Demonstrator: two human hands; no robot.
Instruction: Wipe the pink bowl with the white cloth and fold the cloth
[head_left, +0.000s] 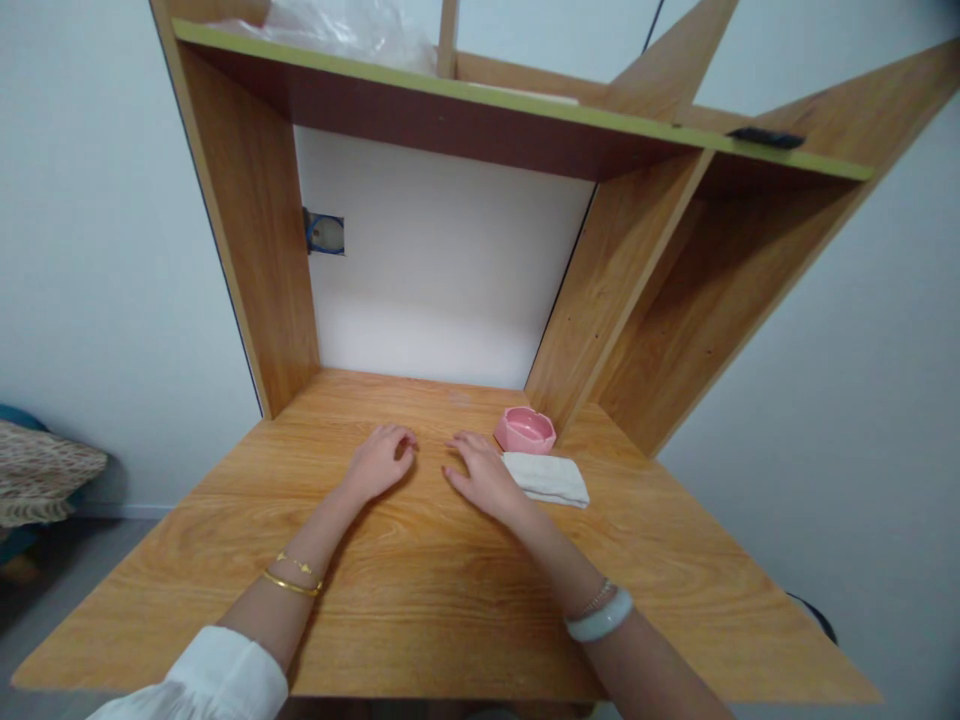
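My left hand (380, 462) rests palm down on the wooden desk (225, 560), fingers loosely curled, holding nothing. My right hand (484, 475) lies flat beside it with fingers apart, holding nothing. Its outer edge touches or nearly touches a folded white cloth (549, 478) on the desk. Just behind the cloth sits a small pink ashtray (525, 429), close to my right fingertips. Gold bracelets circle my left wrist and a pale bangle my right.
The desk has wooden side panels (262, 260) and a divider (600, 290) forming an alcove, with a shelf (450, 100) overhead carrying clear plastic (352, 30). An open side compartment (720, 290) stands at the right. A wall socket (325, 233) is at back left.
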